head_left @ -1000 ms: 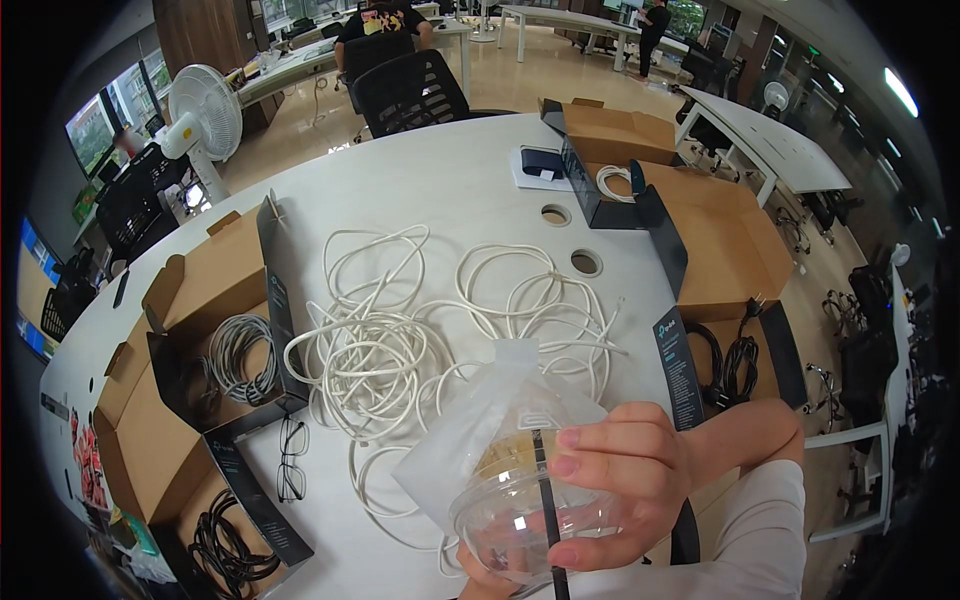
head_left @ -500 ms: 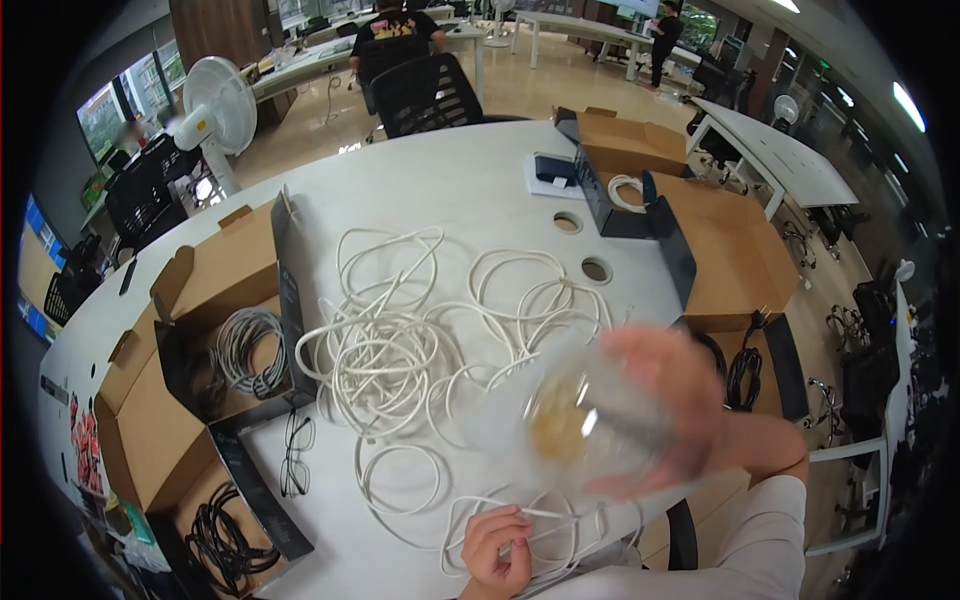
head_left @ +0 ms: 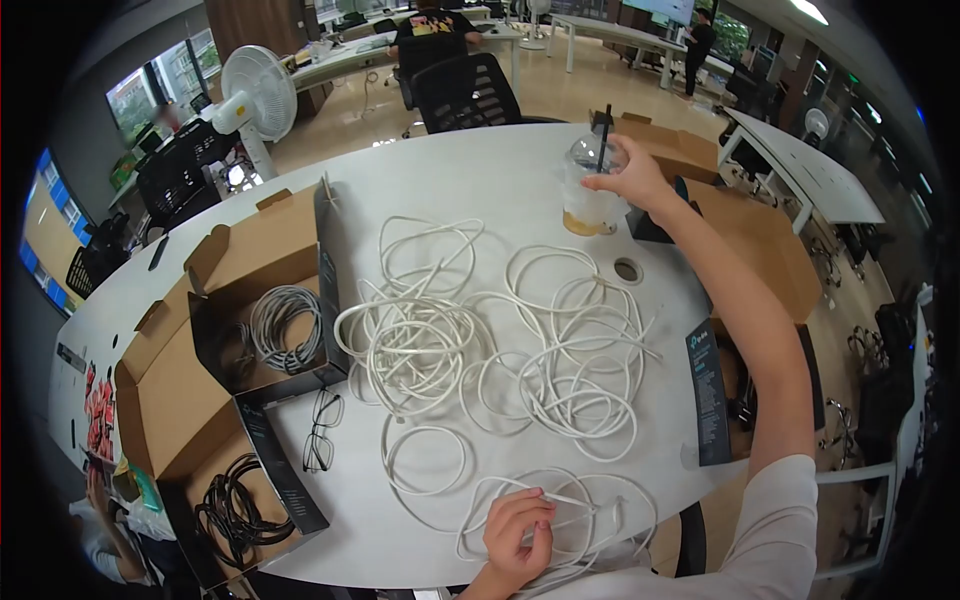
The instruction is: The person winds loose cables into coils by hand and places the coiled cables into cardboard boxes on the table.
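My right hand (head_left: 632, 178) reaches far across the white table, its fingers wrapped round a clear plastic cup (head_left: 590, 203). The cup is upright, with a domed lid, a black straw (head_left: 605, 140) and a little amber drink at the bottom. Near the front edge my left hand (head_left: 520, 530) is curled over a loop of white cable (head_left: 475, 510), which runs past its fingertips. Beyond that hand, a large tangle of white cable (head_left: 420, 345) and a looser white coil (head_left: 580, 400) lie on the tabletop.
Open boxes on the left hold a grey cable coil (head_left: 287, 328) and a black cable (head_left: 235, 510). Glasses (head_left: 321, 430) lie beside them. On the right stand more open boxes (head_left: 708, 400), partly behind my arm. A fan (head_left: 258, 92) and chair (head_left: 468, 95) are beyond the table.
My right hand has carried the cup away from me to the table's far right, uncovering the right cable coil. The view has shifted a little; my left hand keeps its place.
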Available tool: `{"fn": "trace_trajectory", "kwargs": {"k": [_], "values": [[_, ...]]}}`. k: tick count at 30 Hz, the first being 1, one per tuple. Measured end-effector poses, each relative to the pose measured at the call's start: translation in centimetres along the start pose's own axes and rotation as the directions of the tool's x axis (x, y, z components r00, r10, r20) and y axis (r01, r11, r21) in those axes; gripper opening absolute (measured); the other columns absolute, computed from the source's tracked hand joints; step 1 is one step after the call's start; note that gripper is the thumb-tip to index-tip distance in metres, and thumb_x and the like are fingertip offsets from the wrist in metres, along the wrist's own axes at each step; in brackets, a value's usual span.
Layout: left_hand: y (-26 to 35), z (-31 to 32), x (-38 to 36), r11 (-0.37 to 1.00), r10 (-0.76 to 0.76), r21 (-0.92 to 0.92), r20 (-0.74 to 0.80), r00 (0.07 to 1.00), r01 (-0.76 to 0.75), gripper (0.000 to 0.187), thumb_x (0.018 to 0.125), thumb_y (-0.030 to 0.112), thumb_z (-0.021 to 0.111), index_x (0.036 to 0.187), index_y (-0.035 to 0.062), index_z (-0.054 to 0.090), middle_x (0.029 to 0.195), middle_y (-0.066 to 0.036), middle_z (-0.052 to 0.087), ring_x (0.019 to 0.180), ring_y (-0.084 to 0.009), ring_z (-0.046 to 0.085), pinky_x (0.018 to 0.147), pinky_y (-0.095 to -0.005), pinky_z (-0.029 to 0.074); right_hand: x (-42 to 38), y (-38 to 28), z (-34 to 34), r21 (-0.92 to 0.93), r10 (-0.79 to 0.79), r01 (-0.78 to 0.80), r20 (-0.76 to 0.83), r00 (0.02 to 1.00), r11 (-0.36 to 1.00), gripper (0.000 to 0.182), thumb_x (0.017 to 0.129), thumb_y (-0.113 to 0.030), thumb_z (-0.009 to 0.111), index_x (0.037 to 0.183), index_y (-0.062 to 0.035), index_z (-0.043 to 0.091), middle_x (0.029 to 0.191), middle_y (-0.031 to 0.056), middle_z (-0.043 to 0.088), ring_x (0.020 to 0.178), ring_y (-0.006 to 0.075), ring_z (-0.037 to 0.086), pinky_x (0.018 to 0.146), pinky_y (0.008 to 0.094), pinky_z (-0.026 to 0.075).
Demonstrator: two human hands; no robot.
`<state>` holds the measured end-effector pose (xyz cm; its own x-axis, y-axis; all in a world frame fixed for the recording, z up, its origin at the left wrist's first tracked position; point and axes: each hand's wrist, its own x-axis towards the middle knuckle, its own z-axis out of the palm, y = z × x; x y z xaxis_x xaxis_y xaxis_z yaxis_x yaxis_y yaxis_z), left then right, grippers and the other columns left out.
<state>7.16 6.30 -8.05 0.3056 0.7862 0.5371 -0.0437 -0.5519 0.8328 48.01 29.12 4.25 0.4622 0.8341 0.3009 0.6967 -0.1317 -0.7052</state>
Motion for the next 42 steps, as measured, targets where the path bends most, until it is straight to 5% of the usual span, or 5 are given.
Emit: {"fn": "trace_trajectory", "kwargs": {"k": [19,24,31,36,42], "values": [[0.3,-0.7,0.4,0.996,-0.034,-0.080,0.057,0.998,0.039,0.012,0.086,0.005,0.058,0.094,-0.0026,0.063,0.092,-0.015,0.064,0.092,-0.0310,0.061,0.083,-0.0385,0.047,4.8,5.1,7.1,-0.285,0.018,-0.031,-0.049,0.999,0.958,0.112,0.055,-0.052,0.086,0.136,0.0029,0.030,0.133,0.0268,0.043,0.125,0.0367,0.044,0.104,0.0402,0.038],[0.3,0.1,0.4,0.999,-0.036,0.032,0.003,0.999,0.036,0.013,0.072,-0.006,0.056,0.079,0.0034,0.062,0.082,-0.008,0.067,0.090,-0.0287,0.064,0.079,-0.0352,0.048,4.9,4.4,5.0,-0.297,-0.024,-0.030,-0.175,0.984,0.954,0.100,0.069,-0.054,0.077,0.134,0.0067,0.031,0.133,0.0298,0.042,0.124,0.0390,0.044,0.103,0.0412,0.038],[0.4,0.2,0.0,0.997,0.039,0.071,-0.019,0.999,-0.038,0.018,0.067,-0.006,0.056,0.081,0.0051,0.063,0.087,-0.007,0.069,0.094,-0.0295,0.065,0.081,-0.0340,0.048,-0.6,-0.2,-0.4,-0.235,-0.228,0.186,-0.166,0.959,0.954,0.041,0.083,-0.040,0.067,0.090,0.0005,0.063,0.087,0.0178,0.064,0.085,0.0291,0.062,0.075,0.0381,0.047],[2.4,-0.6,0.2,0.964,0.166,0.209,0.001,0.986,-0.163,0.021,0.064,-0.004,0.055,0.079,0.0059,0.064,0.094,-0.007,0.070,0.099,-0.0313,0.063,0.080,-0.0361,0.047,-6.4,-4.8,-3.3,-0.257,-0.294,0.259,-0.110,0.949,0.931,0.046,0.083,-0.038,0.068,0.058,-0.0006,0.058,0.050,0.0119,0.052,0.046,0.0228,0.049,0.050,0.0361,0.039],[5.1,-2.6,-1.1,0.881,0.168,0.453,-0.036,0.985,-0.134,0.026,0.064,-0.005,0.055,0.084,0.0058,0.067,0.107,-0.010,0.067,0.112,-0.0358,0.056,0.092,-0.0410,0.040,-13.4,-9.1,-7.0,-0.328,-0.468,0.433,-0.032,0.883,0.840,0.051,0.084,-0.039,0.067,0.056,0.0018,0.055,0.047,0.0100,0.046,0.044,0.0227,0.040,0.047,0.0359,0.034]]}}
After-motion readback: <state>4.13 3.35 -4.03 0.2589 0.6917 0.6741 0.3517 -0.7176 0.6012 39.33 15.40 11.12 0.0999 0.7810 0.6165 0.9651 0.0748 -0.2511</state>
